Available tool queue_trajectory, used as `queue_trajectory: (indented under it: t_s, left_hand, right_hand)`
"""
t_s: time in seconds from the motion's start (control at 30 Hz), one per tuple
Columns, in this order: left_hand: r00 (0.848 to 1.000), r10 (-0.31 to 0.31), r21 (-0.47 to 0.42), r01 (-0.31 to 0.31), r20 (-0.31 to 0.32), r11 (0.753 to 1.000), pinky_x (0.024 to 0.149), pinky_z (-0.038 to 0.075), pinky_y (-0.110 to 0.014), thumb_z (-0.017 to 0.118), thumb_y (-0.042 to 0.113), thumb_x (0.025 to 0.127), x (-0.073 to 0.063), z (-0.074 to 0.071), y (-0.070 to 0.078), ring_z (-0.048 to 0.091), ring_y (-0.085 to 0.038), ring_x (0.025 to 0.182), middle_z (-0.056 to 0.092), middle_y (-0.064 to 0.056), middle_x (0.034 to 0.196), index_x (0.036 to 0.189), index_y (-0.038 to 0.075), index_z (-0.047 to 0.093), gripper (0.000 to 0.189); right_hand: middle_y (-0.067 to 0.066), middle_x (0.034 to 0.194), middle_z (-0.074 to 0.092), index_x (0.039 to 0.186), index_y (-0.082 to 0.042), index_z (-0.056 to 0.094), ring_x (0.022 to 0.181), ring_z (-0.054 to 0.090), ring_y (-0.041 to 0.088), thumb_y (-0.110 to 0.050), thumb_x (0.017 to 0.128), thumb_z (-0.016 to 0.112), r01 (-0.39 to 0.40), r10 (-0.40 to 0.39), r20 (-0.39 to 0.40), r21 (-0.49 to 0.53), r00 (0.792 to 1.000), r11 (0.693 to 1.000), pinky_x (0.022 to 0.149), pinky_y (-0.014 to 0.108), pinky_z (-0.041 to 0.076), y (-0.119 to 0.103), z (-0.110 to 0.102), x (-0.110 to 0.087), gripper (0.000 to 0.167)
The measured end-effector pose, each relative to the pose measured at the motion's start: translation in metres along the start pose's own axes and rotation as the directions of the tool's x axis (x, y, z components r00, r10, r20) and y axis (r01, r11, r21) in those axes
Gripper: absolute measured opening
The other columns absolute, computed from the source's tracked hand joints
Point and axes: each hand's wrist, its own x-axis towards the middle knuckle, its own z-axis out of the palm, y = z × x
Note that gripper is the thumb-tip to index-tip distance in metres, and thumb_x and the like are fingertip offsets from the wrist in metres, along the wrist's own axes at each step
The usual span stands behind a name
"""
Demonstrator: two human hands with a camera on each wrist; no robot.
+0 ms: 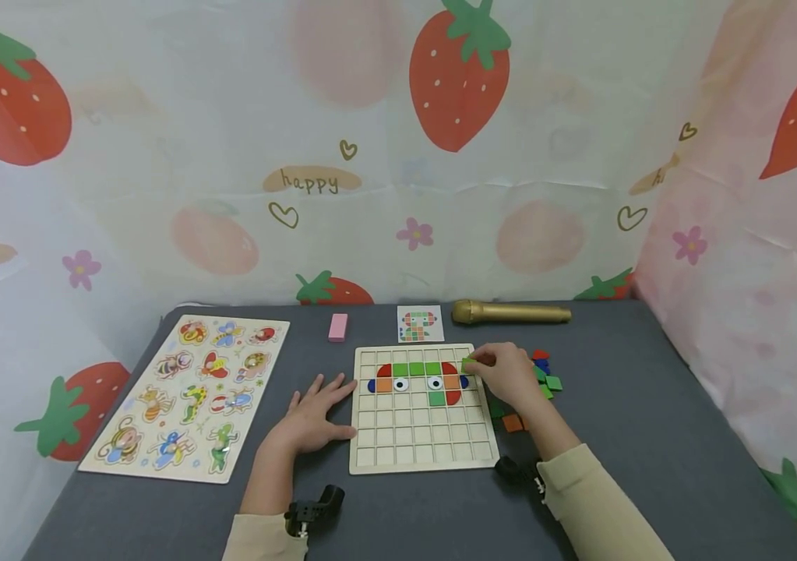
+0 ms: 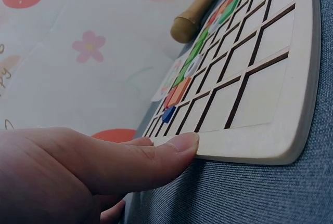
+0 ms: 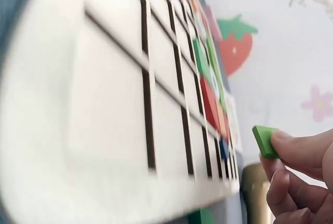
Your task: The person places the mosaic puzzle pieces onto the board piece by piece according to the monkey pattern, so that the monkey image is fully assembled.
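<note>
A pale wooden grid board [image 1: 405, 439] lies on the table, with red, green, orange, blue and eye-patterned tiles set in its upper rows. My right hand [image 1: 506, 374] pinches a green square tile [image 3: 266, 141] between thumb and fingertips, above the board's upper right edge. At the board's left side rests my left hand [image 1: 310, 417], fingers spread, with the thumb [image 2: 151, 164] against the rim. Under and beside the right forearm lie loose tiles, among them an orange tile [image 1: 513, 423] and a green tile [image 1: 554, 382].
Behind the board sit a small pattern card [image 1: 421, 323], a pink block [image 1: 338, 327] and a gold microphone-shaped object [image 1: 510, 312]. An insect picture puzzle board [image 1: 184, 397] covers the table's left part. A strawberry-print cloth [image 1: 384, 156] hangs round the dark table [image 1: 650, 467].
</note>
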Motion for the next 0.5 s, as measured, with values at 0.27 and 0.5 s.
queue_trajectory:
  t_s: [0.27,0.5]
  left_hand:
    - [1.0,-0.005,-0.004,0.005,-0.006,1.0,0.122,-0.001,-0.066,0.081,0.03,0.085,-0.001,0.0,0.0,0.005,-0.038,0.157,0.029,-0.008,0.166,0.156,0.022,0.041,0.082]
    - [1.0,-0.002,-0.003,0.002,-0.005,1.0,0.122,-0.001,-0.067,0.081,0.03,0.085,-0.001,-0.001,0.002,0.005,-0.038,0.157,0.029,-0.008,0.166,0.156,0.022,0.042,0.081]
  right_hand:
    - [0.0,0.085,0.074,0.099,-0.014,0.077,0.077,0.063,0.015,-0.023,0.092,0.076,0.036,-0.043,0.06,0.123,0.997,0.992,0.064,0.03,0.05,-0.023,0.017,-0.007,0.012]
    - [-0.006,0.083,0.069,0.087,-0.02,0.075,0.074,0.06,0.014,-0.024,0.09,0.078,0.07,-0.091,0.132,0.152,0.987,0.986,0.063,0.03,0.048,-0.043,0.04,-0.01,0.005]
